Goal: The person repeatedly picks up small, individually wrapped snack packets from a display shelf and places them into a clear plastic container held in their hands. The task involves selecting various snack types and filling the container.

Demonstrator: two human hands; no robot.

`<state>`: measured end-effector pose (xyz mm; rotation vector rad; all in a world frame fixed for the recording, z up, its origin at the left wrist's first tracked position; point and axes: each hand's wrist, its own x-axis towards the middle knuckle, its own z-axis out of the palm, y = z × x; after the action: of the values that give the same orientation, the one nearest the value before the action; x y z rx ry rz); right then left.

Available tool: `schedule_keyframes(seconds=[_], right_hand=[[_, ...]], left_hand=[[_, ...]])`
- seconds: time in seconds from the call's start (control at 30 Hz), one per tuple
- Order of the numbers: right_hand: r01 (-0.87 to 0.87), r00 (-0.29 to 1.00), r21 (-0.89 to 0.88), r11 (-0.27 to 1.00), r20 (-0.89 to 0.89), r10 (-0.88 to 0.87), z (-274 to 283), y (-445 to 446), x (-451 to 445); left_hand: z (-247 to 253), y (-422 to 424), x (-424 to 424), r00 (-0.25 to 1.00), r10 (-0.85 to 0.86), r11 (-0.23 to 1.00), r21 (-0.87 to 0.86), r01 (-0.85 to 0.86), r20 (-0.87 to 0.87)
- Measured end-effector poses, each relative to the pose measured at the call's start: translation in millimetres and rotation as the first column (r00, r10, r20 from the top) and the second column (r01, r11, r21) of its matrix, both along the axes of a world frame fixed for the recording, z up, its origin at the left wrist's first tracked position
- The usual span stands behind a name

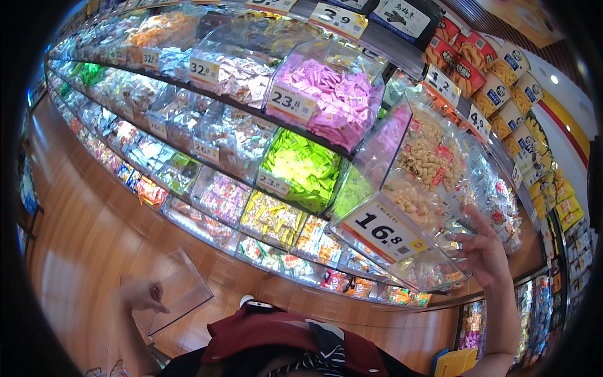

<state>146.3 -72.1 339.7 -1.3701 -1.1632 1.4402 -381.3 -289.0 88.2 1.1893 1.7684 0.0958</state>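
My left hand point(143, 297), low on the left, has its fingers curled on a clear plastic panel point(186, 294) held above the wood-look floor. My right hand point(485, 254) is raised with fingers spread at the right side of a clear plastic bin point(370, 264); whether the fingertips touch its wall cannot be told. Inside that bin lie bags of peanuts in the shell point(424, 165) with small red labels. A large price card point(384, 231) covers part of its front. Next to it on the left, another bin holds pink packets point(325, 94).
Tiered shelves of clear bins curve away to the left, including green packets point(301, 162) and yellow-and-white packets point(273, 219). Snack tubs point(499, 99) are stacked at upper right. Below me are a maroon apron point(282, 330) with a phone point(259, 305) and, at lower right, a yellow box point(454, 362).
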Motion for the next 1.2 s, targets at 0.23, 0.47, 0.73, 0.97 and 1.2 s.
schedule_keyframes(seconds=[0.23,0.47,0.73,0.97,1.2], right_hand=[[0.106,0.991,0.013,0.994,0.078,-0.107,9,36,-19],[0.130,0.928,0.168,0.977,0.327,-0.180,2,110,-11],[-0.038,0.561,0.571,0.820,0.692,-0.456,-47,176,9],[-0.674,0.264,0.621,0.400,0.709,-0.654,-42,168,-33],[-0.688,0.224,0.426,0.588,0.895,-0.386,-47,125,-67]], left_hand=[[-26,36,-43,0.979,0.138,0.989,-0.065,-0.130,0.153],[-20,67,-53,0.982,0.088,0.995,-0.061,-0.079,0.165],[-27,88,-52,0.974,0.094,0.993,-0.084,-0.078,0.207],[-45,91,-49,0.980,0.124,0.987,-0.126,-0.104,0.158],[-48,88,-47,0.965,0.144,0.986,-0.112,-0.122,0.218]])
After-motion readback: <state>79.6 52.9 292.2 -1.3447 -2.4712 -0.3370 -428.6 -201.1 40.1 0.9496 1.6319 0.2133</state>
